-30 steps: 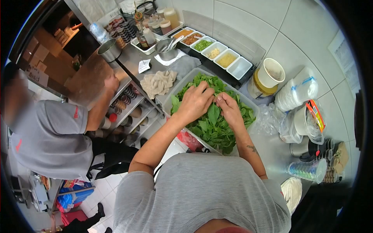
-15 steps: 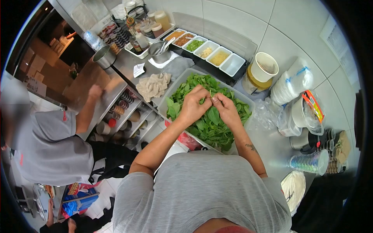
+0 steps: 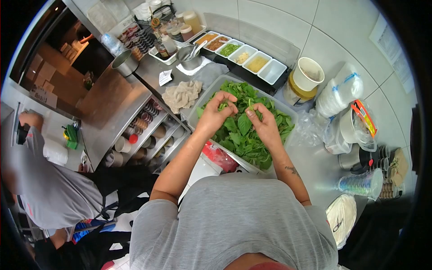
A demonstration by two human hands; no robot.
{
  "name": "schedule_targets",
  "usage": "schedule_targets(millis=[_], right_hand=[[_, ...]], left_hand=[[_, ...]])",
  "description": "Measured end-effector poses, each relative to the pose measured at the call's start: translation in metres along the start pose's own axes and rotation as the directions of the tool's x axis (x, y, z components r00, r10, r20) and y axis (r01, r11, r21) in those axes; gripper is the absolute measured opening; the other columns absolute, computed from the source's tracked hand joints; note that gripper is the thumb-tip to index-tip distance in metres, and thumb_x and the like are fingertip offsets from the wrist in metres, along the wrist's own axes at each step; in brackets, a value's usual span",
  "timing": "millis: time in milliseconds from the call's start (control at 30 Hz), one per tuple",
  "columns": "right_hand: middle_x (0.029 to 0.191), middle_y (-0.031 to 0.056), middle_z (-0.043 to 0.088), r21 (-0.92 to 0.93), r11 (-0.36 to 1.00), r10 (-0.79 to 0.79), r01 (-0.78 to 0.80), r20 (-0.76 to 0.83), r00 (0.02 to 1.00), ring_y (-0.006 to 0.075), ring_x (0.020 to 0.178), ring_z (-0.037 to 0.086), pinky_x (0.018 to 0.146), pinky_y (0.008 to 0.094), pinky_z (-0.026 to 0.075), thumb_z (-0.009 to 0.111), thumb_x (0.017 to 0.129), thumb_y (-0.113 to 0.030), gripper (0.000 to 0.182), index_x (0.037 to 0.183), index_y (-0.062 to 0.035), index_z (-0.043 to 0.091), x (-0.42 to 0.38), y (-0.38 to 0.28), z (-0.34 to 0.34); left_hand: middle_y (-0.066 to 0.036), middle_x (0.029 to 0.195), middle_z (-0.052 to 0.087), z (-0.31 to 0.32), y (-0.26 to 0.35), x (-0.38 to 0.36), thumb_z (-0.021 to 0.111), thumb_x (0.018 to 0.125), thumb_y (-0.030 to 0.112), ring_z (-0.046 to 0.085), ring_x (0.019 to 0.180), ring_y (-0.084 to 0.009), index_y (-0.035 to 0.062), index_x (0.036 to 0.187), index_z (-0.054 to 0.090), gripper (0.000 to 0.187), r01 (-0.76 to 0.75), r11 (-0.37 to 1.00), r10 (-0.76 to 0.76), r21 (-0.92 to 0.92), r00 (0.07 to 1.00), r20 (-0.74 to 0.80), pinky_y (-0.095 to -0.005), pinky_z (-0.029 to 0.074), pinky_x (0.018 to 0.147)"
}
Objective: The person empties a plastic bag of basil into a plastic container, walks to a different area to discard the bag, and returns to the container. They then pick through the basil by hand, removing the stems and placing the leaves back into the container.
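Note:
A translucent plastic tub (image 3: 204, 98) heaped with leafy greens (image 3: 243, 135) sits on the counter in front of me. Over its left half, my left hand (image 3: 217, 114) is curled, thumb toward the fingers, around a small bit of green leaf. Slightly to the right, my right hand (image 3: 265, 125) pinches a leafy sprig (image 3: 250, 106) between thumb and forefinger. A gap separates the two hands, and both are just above the heap. The ends of the held pieces are hard to tell from the leaves below.
White condiment trays (image 3: 243, 54) line the wall behind the tub. A crumpled cloth (image 3: 181, 95) and a metal pot (image 3: 189, 56) are to the left. Tubs and wrapped cups (image 3: 339, 96) crowd the right. A co-worker (image 3: 63, 180) stands at left beside shelves of containers.
My hands were together at a sprig and are now apart, the left shifted left. The co-worker has turned and moved their arm from the steel counter to the far left.

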State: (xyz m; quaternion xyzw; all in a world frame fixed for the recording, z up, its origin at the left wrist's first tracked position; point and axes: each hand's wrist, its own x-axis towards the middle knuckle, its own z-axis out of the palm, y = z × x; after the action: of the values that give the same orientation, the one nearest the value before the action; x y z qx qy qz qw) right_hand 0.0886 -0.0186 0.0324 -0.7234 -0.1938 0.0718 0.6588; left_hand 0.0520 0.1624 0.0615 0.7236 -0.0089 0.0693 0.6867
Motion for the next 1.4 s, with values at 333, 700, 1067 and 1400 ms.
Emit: schedule_targets(millis=[333, 700, 1067, 1400], right_hand=[[0.088, 0.0054, 0.053, 0.004, 0.993, -0.115, 0.115, -0.052, 0.992, 0.0149, 0.083, 0.052, 0.08, 0.0265, 0.041, 0.062, 0.089, -0.014, 0.017, 0.098, -0.0002, 0.061, -0.004, -0.006, 0.015], [0.09, 0.0029, 0.055, -0.031, 0.997, -0.069, 0.07, 0.02, 0.997, 0.0117, 0.084, 0.054, 0.061, 0.0229, 0.046, 0.058, 0.092, -0.016, 0.019, 0.107, -0.0068, 0.066, -0.019, 0.003, 0.016], [0.112, 0.0079, 0.053, 0.499, 0.8, 0.311, -0.332, 0.127, 0.942, 0.0177, 0.09, 0.055, 0.064, 0.0307, 0.05, 0.044, 0.099, -0.028, 0.04, 0.132, -0.0052, 0.049, -0.023, 0.004, -0.036], [0.105, 0.0106, 0.057, 0.491, 0.829, 0.222, -0.269, 0.154, 0.963, 0.0184, 0.1, 0.051, 0.067, 0.0345, 0.053, 0.035, 0.1, -0.043, 0.051, 0.136, -0.0075, 0.043, -0.029, 0.007, -0.044]], left_hand=[[0.0, 0.083, 0.062, 0.003, 0.001, -0.016, 0.065, 0.085, 0.013, 0.053, 0.081, -0.0071, 0.0006, 0.09, 0.066, 0.013, 0.094, 0.989, -0.101, 0.11, 0.993, 0.063, -0.0224, 0.042, 0.076], [0.001, 0.078, 0.06, -0.002, -0.019, -0.022, 0.061, 0.078, 0.003, 0.051, 0.075, -0.0075, 0.003, 0.08, 0.064, 0.003, 0.048, 0.998, -0.035, 0.052, 0.976, -0.213, -0.0206, 0.039, 0.071], [-0.003, 0.084, 0.058, -0.058, 0.003, -0.022, 0.05, 0.087, 0.0, 0.053, 0.077, -0.0102, 0.0068, 0.102, 0.057, 0.019, 0.07, 0.971, -0.128, -0.227, 0.959, -0.251, -0.0209, 0.043, 0.07], [-0.012, 0.088, 0.064, -0.029, -0.024, -0.007, 0.064, 0.084, 0.018, 0.057, 0.08, -0.018, 0.0002, 0.089, 0.062, 0.018, -0.062, 0.883, 0.071, 0.465, 0.997, -0.002, -0.0291, 0.044, 0.074]])
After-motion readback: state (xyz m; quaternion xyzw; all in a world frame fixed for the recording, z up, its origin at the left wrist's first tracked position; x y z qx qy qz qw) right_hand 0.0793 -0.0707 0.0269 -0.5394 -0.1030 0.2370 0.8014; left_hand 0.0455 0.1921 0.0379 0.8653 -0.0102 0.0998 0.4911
